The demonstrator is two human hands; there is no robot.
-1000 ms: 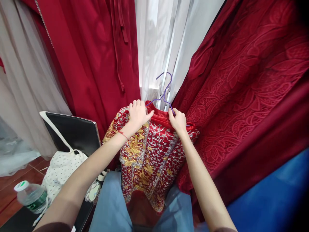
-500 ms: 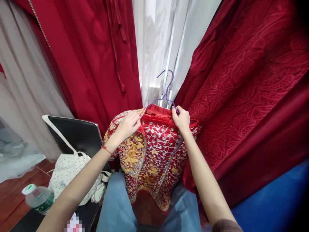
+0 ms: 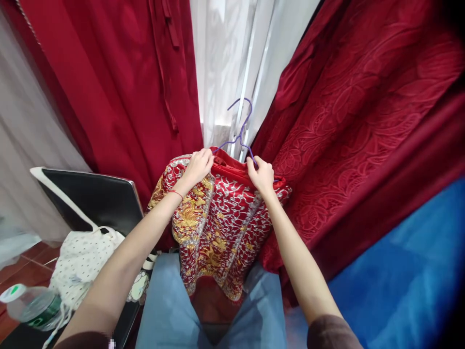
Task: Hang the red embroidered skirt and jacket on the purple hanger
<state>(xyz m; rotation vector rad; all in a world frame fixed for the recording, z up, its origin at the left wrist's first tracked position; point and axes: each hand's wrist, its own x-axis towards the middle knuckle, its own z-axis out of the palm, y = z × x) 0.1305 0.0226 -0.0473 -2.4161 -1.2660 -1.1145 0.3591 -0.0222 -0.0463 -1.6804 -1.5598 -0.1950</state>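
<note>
Left grip: our left hand [image 3: 199, 167] pinches the embroidered garment [image 3: 225, 208] at its shoulder.
Right grip: our right hand [image 3: 260, 174] clasps one arm of the purple hanger [image 3: 240, 136].
Garment: held up before our legs [image 3: 160, 300].
Handling: we'd best steady the hanger, easing cloth along it without snagging stitches.
Texture: raised silvery scrolls, gold motifs, smooth red lining [image 3: 230, 170].

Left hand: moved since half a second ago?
Yes: judged against the black chair back, the left hand has moved right and slightly up, nearer the neck of the purple hanger.
</note>
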